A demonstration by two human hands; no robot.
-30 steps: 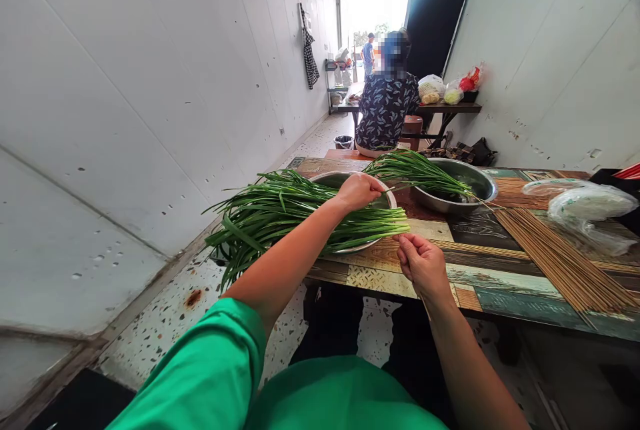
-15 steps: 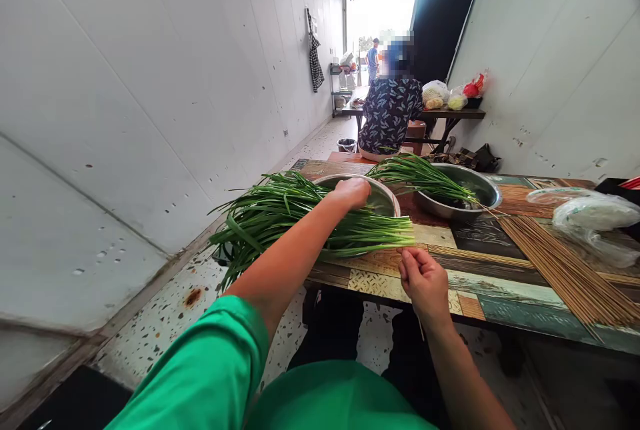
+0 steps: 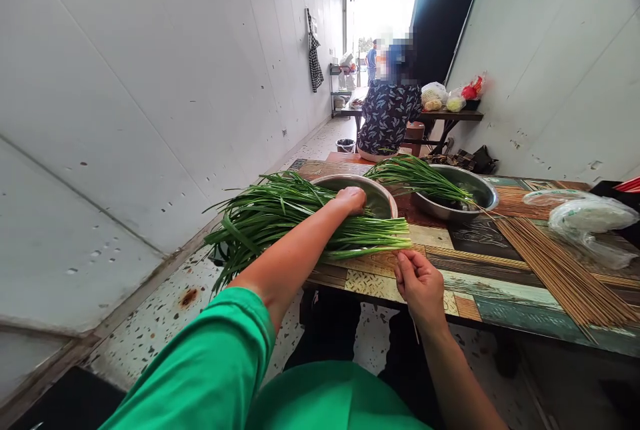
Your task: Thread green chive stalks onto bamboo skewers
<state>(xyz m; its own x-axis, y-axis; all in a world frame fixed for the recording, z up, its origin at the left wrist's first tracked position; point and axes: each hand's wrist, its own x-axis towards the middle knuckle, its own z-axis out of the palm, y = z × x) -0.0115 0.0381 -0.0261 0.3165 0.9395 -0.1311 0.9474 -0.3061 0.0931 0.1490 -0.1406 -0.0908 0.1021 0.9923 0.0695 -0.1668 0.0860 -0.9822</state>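
A large bunch of garlic chives (image 3: pixel 280 217) lies across a metal bowl (image 3: pixel 385 195), leaves to the left and pale stem ends to the right. Over the bowl, my left hand (image 3: pixel 351 200) is closed among the chives. Its fingertips are hidden, so what they grip does not show. Just below the stem ends, my right hand (image 3: pixel 421 285) pinches a thin wooden skewer (image 3: pixel 416 331), whose lower end sticks out beneath the palm.
A second metal bowl (image 3: pixel 455 213) holds more chives at the back. Many skewers (image 3: pixel 560 263) lie spread on the patterned table (image 3: pixel 520 313), with a clear plastic bag (image 3: pixel 593 213) on the right. Beyond, a person in a leaf-patterned shirt (image 3: pixel 387 117) sits at another table.
My left hand has shifted slightly down within the chives. My right hand keeps its pinch on the skewer near the stem ends. The whole view has moved a little.
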